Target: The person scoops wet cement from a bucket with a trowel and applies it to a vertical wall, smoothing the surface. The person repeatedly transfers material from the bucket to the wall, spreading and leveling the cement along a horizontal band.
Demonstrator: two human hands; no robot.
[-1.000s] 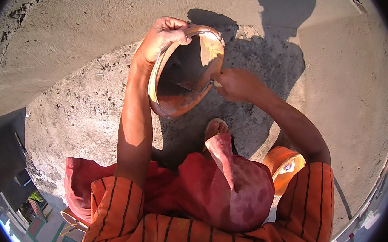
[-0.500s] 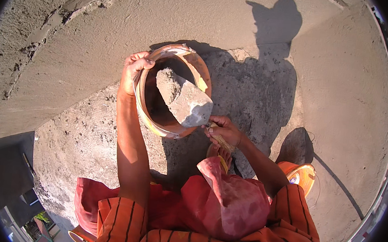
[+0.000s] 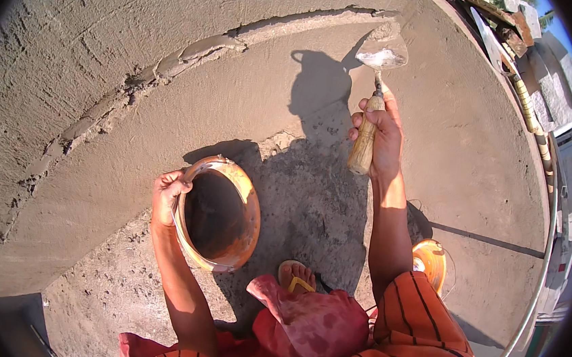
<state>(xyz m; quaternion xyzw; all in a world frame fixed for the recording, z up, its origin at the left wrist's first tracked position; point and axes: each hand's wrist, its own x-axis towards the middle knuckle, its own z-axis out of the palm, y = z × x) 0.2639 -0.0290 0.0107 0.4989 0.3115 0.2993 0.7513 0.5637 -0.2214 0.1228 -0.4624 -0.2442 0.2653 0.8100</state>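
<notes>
My right hand point(image 3: 384, 134) is closed around the wooden handle of a trowel point(image 3: 382, 54), raised toward the far corner where two plastered walls meet. Grey mortar point(image 3: 385, 31) sits on the tip of its blade, close to the ragged ridge on the wall. My left hand point(image 3: 169, 195) grips the rim of a mortar-smeared orange bucket point(image 3: 253, 218), tilted so its dark inside faces up toward me. The bucket's bottom is in shade, so I cannot tell how much mortar it holds.
A rough mortar ridge point(image 3: 166, 66) runs along the left wall point(image 3: 100, 121). Another orange bucket point(image 3: 430, 259) stands at the right near my elbow. Beyond the right wall's edge lie stacked boards and blocks point(image 3: 543, 72). My sandalled foot point(image 3: 296, 274) rests on the rough concrete floor.
The trowel has gone from over the bucket up to the far corner, carrying mortar on its tip. The view has shifted, and the bucket now appears lower and further left.
</notes>
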